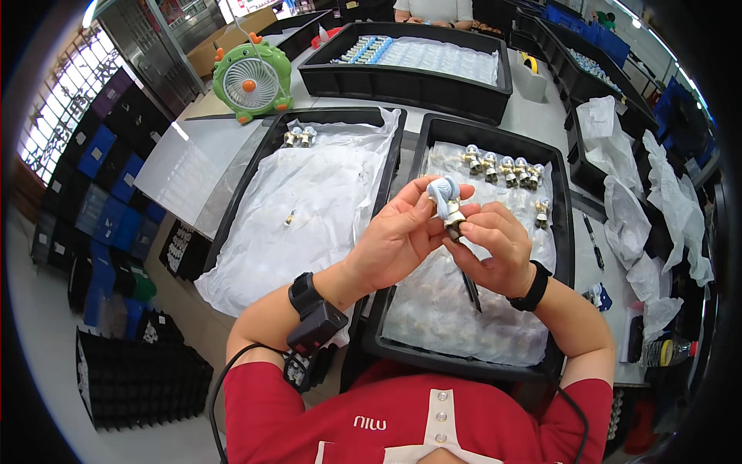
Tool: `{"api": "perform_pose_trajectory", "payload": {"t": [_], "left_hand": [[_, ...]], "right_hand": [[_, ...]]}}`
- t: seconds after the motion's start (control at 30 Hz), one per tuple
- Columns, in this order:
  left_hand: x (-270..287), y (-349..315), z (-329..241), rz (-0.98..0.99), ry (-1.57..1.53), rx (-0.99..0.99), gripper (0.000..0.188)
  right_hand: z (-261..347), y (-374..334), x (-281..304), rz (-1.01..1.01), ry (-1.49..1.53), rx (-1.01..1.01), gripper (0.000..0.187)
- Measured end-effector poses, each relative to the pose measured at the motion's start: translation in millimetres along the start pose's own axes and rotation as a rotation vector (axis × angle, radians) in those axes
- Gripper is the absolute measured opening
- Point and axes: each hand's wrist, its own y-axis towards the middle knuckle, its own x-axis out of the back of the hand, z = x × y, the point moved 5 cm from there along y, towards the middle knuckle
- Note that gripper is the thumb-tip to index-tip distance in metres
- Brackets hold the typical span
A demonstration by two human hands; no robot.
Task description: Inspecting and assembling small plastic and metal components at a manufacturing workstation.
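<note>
Both of my hands hold one small figurine (446, 203) with pale blue hair and a white body, raised above the right-hand black tray (566, 255). My left hand (396, 241) grips it by the hair and head. The fingers of my right hand (495, 241) pinch its dark lower end. Several similar figurines (508, 170) stand in a row at the far end of that tray, and a single figurine (542, 213) stands by its right side. A black pen-like tool (471, 294) lies on the tray's white lining, partly below my right hand.
To the left, a paper-lined black tray (247, 182) holds a few figurines (300, 137) and a tiny part (290, 219). A green fan (251, 80) stands behind it. Farther back are a large black tray (402, 83) and a seated person (433, 11). A bottle (668, 353) lies at right.
</note>
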Motion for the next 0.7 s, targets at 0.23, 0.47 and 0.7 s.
{"api": "perform_pose_trajectory", "payload": {"t": [0.23, 0.47, 0.7], "left_hand": [[0, 2, -2, 0.009, -0.037, 0.024, 0.041], [12, 30, -86, -0.170, 0.716, 0.009, 0.038], [185, 61, -207, -0.693, 1.882, -0.053, 0.029]], "right_hand": [[7, 7, 2, 0.062, -0.079, 0.105, 0.030], [-37, 0, 9, 0.100, 0.172, -0.441, 0.019], [-66, -5, 9, 0.028, 0.147, -0.569, 0.014]]}}
